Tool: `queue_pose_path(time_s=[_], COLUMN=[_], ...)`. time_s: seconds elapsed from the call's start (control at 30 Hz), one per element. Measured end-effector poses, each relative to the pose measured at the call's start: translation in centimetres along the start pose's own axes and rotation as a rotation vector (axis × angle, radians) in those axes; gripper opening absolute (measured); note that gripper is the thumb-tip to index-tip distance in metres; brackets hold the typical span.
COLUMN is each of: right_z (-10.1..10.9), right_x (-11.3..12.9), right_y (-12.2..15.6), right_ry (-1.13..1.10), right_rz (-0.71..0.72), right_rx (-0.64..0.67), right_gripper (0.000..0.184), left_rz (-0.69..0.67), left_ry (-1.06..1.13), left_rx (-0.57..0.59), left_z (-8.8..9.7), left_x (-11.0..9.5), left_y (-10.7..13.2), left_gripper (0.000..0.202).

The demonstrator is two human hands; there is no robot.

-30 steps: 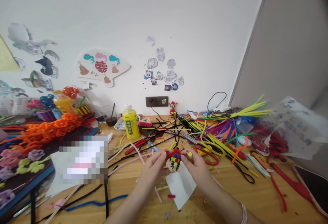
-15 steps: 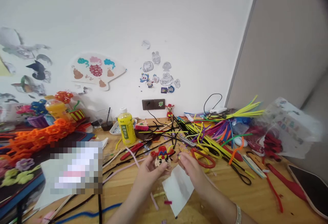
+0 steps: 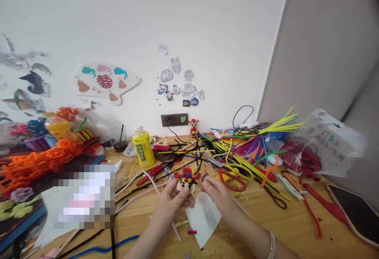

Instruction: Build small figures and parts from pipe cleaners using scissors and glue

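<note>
As white paper point(image 3: 203, 221) lies on the wooden desk point(image 3: 290, 227), the left hand point(image 3: 174, 198), its grip closed, holds a small red, blue and yellow figure point(image 3: 187, 178) above it; just beside, the right hand point(image 3: 217, 194) is curled, though whether that grip holds anything cannot be told.

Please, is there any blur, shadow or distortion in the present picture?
Head view: blocky pixels cover part of the paper at left; head view: the plastic bag at right looks blurred; head view: the upper right corner is dark; head view: a soft grey shadow lies on the white sheet beside the right hand.
</note>
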State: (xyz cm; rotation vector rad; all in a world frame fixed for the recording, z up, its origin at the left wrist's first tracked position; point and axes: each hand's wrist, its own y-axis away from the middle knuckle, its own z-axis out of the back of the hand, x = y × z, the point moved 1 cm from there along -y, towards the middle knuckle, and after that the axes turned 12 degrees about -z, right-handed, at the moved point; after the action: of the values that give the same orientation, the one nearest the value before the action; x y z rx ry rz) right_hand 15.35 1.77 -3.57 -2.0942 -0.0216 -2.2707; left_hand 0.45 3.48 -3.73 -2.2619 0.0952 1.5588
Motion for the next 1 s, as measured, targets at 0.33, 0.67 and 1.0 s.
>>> queue_pose_path(time_s=[0.33, 0.67, 1.0], right_z=[-0.4, -0.2, 0.0], right_x=[-1.5, -1.2, -0.7], right_y=[-0.5, -0.6, -0.5], right_ry=[-0.109, -0.051, 0.047], right_rz=[-0.019, 0.027, 0.024], right_rx=[0.042, -0.029, -0.017], right_gripper=[0.025, 0.024, 0.031], left_rz=[0.102, 0.114, 0.101], left_ry=[-0.065, -0.138, -0.115], left_rx=[0.011, -0.106, -0.091], left_z=[-0.9, -0.5, 0.1], left_x=[0.1, -0.9, -1.8], left_y=[0.3, 0.2, -0.2], left_gripper=[0.047, 0.038, 0.023])
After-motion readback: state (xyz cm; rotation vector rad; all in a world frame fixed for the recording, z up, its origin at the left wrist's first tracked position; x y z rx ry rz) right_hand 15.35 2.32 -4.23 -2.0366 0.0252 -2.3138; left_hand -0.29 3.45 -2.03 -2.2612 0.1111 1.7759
